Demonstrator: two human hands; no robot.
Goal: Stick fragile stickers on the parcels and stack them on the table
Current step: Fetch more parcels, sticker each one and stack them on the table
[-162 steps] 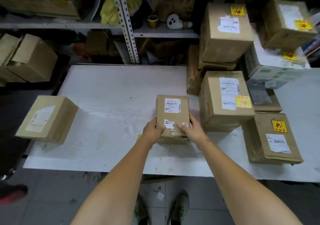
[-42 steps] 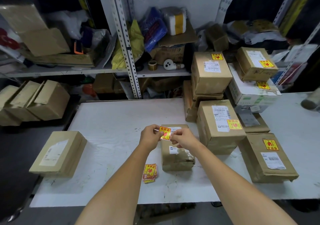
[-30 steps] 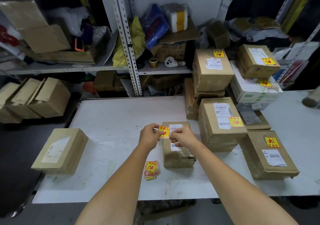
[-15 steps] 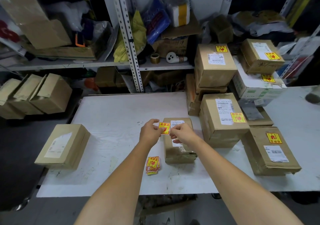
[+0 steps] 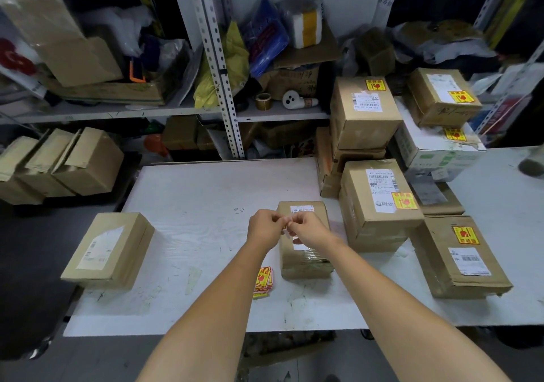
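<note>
A: Cardboard, brown: the parcel lay on the worktop directly under both hands, with no warning mark visible on it.
B: What did the hands have?
A: The left hand and right hand pinched a sticker between curled fingertips, just above the parcel; only a yellow sliver showed.
B: The danger?
A: Probably it folding on itself, or landing over the parcel's label.
B: And around?
A: Spare stickers lay just left of the parcel, a plain box farther left, and marked boxes crowded its right, narrowing the stacking room.

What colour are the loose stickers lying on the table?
The stickers are yellow with red; head view.
</note>
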